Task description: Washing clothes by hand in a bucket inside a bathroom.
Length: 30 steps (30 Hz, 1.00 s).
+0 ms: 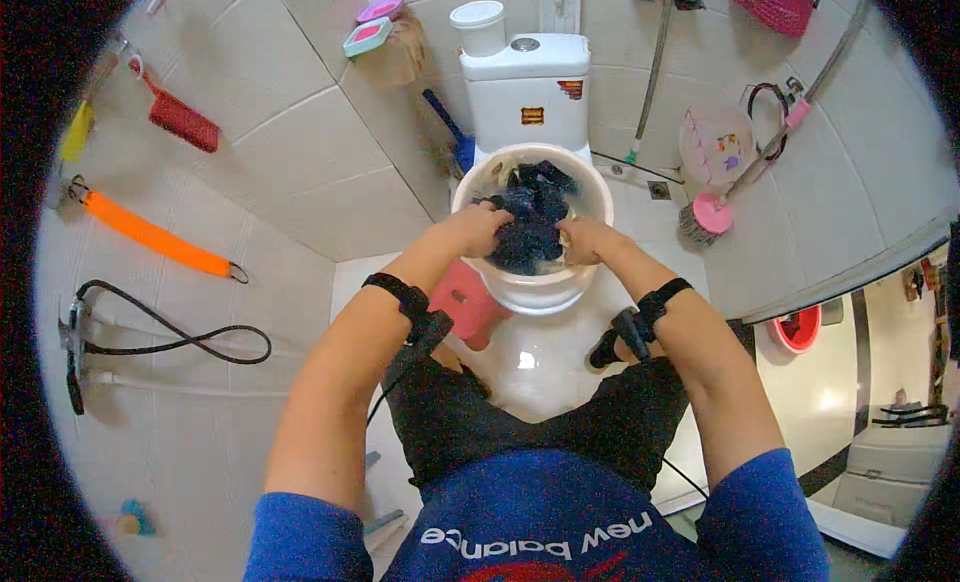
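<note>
Inside the pale round basin (604, 197), the person's left hand (480, 230) is bunched, fingers curled into the left side of a heap of wet dark cloth (532, 207). The right hand (588, 240) grips the same heap at its right edge, thumb and fingers drawn narrow; how much each hand holds is hidden by the folds. The cloth lies wholly within the basin, with something cream-coloured beside it at the upper left, too unclear to name.

The step in hand looks like working the soaked cloth with both hands. The next move seems to call for a firm hold on each side, the cloth kept inside the rim so that it does not drip or slide out.

The basin appears to sit over the toilet bowl (541, 300), in front of the cistern (530, 94), which bears a lidded white tub (479, 28). That cistern closes off the far side. A pink stool (466, 304) stands just beside the bowl, under the left forearm, and could hamper a step that way. Beyond the basin's right side are a floor drain (659, 190) and a pink-headed brush (709, 216); an orange strap (155, 237) hangs on the left wall, well apart.
</note>
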{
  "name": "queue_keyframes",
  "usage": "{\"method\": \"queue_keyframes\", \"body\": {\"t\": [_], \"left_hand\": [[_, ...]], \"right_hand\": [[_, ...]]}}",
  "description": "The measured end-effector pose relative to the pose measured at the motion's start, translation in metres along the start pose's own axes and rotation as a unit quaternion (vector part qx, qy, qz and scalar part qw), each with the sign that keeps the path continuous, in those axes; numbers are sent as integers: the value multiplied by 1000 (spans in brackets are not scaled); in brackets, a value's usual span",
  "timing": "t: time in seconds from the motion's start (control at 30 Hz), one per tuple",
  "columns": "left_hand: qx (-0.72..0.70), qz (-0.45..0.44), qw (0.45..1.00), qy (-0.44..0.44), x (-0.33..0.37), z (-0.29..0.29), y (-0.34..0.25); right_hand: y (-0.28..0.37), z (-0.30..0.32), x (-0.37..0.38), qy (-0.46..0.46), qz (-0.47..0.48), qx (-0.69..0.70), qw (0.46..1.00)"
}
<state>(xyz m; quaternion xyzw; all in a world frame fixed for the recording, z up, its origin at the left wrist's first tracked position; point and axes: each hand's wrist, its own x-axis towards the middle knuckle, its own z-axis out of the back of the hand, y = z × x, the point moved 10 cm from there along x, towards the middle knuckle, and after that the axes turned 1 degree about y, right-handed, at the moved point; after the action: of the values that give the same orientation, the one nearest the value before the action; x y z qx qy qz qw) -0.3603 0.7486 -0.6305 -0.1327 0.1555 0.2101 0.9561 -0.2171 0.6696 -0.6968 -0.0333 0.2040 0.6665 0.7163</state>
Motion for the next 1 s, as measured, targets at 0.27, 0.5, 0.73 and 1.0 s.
{"method": "queue_keyframes", "body": {"t": [0.27, 0.5, 0.73, 1.0], "left_hand": [[-30, 11, 998, -48, -2, 8, 11], [-77, -3, 995, -62, 15, 11, 17], [-56, 56, 991, -106, 34, 38, 20], [-60, 95, 993, -22, 47, 25, 33]], "right_hand": [[12, -13, -10, -20, 32, -2, 999], [14, -3, 3, 19, 4, -15, 1000], [11, 81, 35, -171, -55, 48, 983], [53, 68, 127, -84, 130, -57, 986]]}}
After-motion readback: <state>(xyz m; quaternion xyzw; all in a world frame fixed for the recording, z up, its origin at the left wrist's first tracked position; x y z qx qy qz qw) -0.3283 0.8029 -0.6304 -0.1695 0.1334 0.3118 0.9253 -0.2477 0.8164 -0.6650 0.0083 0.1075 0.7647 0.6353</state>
